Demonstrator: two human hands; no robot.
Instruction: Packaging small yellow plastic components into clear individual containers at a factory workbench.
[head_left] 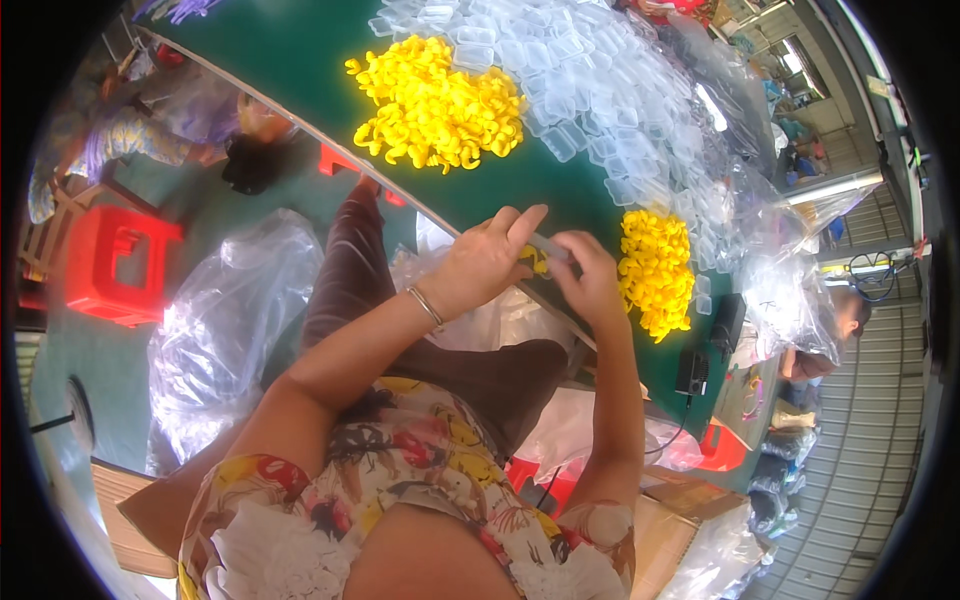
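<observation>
Above the near edge of the green table (585, 190), my left hand (484, 258) and my right hand (587, 274) meet around a small translucent plastic box (547, 246). Its upper edge shows between the fingers of both hands. Yellow pieces (537, 263) are visible just under that edge, though I cannot tell whether they lie inside the box. My fingers cover most of it. A large heap of small curved yellow pieces (437, 105) lies on the table beyond my left hand. To the right of my right hand is a smaller yellow heap (655, 272).
Many clear plastic boxes (600, 90) are spread across the far side of the table. A black device with a cable (692, 372) sits at its right end. Left on the floor are a red stool (122, 265) and a clear plastic bag (235, 330). Other people (125, 140) are nearby.
</observation>
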